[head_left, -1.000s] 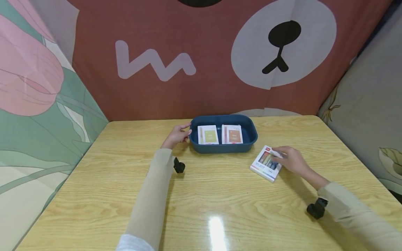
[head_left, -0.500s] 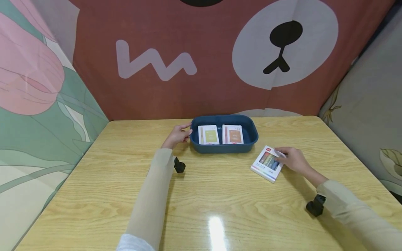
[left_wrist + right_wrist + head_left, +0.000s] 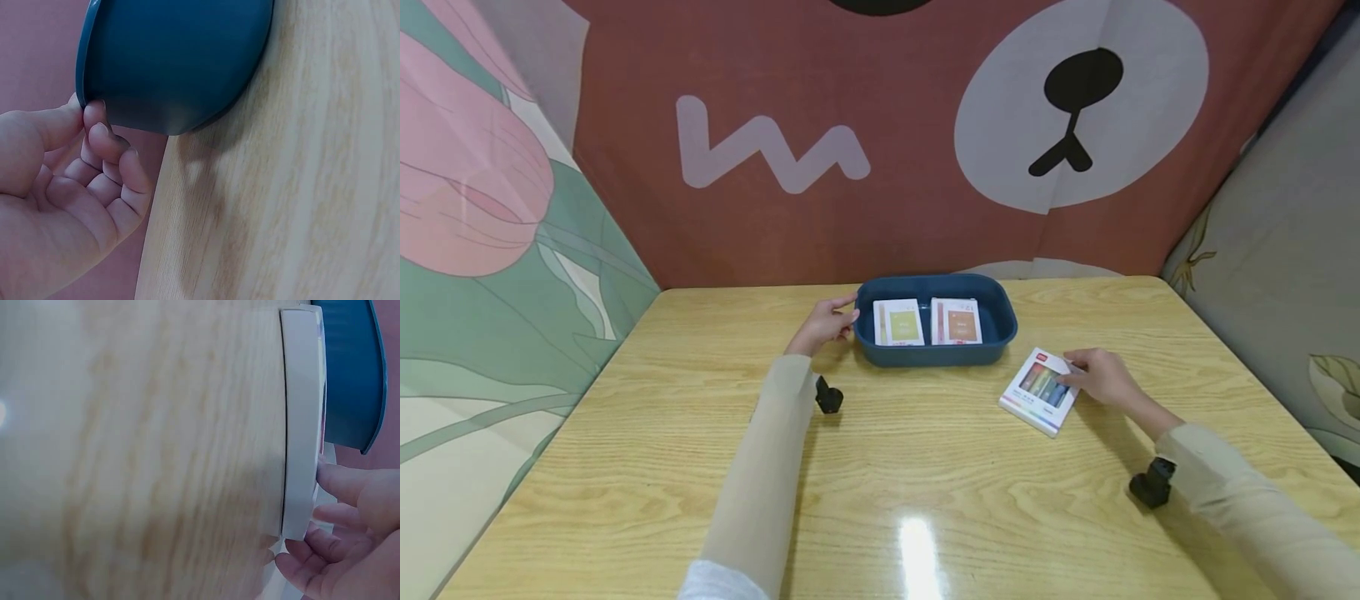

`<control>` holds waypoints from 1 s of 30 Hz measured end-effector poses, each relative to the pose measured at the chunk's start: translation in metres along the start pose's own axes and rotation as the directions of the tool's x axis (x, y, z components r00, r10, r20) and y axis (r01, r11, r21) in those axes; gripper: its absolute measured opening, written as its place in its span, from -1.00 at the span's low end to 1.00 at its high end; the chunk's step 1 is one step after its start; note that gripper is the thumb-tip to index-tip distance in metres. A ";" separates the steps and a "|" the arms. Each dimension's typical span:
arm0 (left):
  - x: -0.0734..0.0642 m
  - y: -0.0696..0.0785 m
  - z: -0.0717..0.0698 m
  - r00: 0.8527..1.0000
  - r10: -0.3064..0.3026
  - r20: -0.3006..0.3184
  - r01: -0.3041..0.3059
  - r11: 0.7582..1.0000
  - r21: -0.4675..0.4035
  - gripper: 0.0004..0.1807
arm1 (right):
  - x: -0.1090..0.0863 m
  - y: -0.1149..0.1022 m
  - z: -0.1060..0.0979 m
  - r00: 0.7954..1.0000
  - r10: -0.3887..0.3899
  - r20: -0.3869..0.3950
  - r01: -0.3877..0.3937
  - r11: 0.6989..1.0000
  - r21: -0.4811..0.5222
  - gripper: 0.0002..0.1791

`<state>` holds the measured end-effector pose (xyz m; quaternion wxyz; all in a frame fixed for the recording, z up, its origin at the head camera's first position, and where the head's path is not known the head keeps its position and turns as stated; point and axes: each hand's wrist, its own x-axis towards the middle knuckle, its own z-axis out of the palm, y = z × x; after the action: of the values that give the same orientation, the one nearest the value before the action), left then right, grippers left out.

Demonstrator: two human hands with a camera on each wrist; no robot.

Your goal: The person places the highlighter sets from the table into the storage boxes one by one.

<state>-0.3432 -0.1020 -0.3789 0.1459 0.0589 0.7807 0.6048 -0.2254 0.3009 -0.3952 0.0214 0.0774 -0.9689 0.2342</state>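
Observation:
In the head view my left hand (image 3: 826, 325) holds the left end of a blue plastic bin (image 3: 936, 356). The left wrist view shows thumb and forefinger pinching its rim (image 3: 83, 69), the other fingers curled below. Two white card-like boxes lie inside, one with a yellow-green panel (image 3: 898, 323), one with an orange panel (image 3: 956, 322). To the right, a white box of crayons (image 3: 1037, 392), with coloured sticks behind its window, lies flat and slanted on the table. My right hand (image 3: 1105, 379) grips its right edge, thumb on top and fingers by the side (image 3: 300, 425).
The wooden table (image 3: 880, 467) runs up to a brown cloth backdrop (image 3: 760, 233) just behind the bin. Printed cloth panels stand at the left (image 3: 497, 333) and right (image 3: 1285, 250). Black cameras hang at the left wrist (image 3: 829, 395) and right wrist (image 3: 1152, 483).
My right hand has slid slightly right, its thumb drawing off the window toward the crayon box's edge. The box has barely shifted. My left hand stays on the bin's rim.

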 end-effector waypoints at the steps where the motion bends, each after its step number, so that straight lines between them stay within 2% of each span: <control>1: -0.002 0.002 0.000 1.000 -0.005 0.004 0.005 1.000 -0.001 -0.50 | 0.001 0.000 0.000 1.000 0.002 0.009 -0.002 1.000 -0.003 -0.55; 4: -0.005 0.005 0.001 1.000 -0.008 0.007 0.008 1.000 0.002 -0.50 | 0.002 0.001 -0.002 0.999 0.004 0.032 -0.004 1.000 -0.014 -0.56; 6: -0.004 0.005 0.001 1.000 -0.006 0.009 0.006 1.000 0.010 -0.50 | 0.003 0.002 -0.002 0.999 0.014 0.050 -0.014 1.000 -0.004 -0.64; 11: -0.001 0.001 0.001 1.000 0.000 -0.001 0.000 1.000 0.013 -0.50 | 0.005 0.003 -0.002 0.996 0.032 0.085 -0.034 0.999 0.025 -0.72; 13: -0.001 0.001 0.001 1.000 -0.003 -0.004 0.003 1.000 0.011 -0.51 | 0.006 0.003 -0.002 0.995 0.036 0.096 -0.039 0.999 0.029 -0.67; 30: -0.002 0.002 0.001 1.000 -0.008 -0.003 0.008 1.000 0.013 -0.50 | 0.008 0.003 -0.003 0.987 0.039 0.157 -0.047 0.998 0.047 -0.70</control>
<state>-0.3408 -0.1013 -0.3764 0.1466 0.0557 0.7850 0.5993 -0.2336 0.3040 -0.3935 -0.0614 0.0750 -0.9629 0.2520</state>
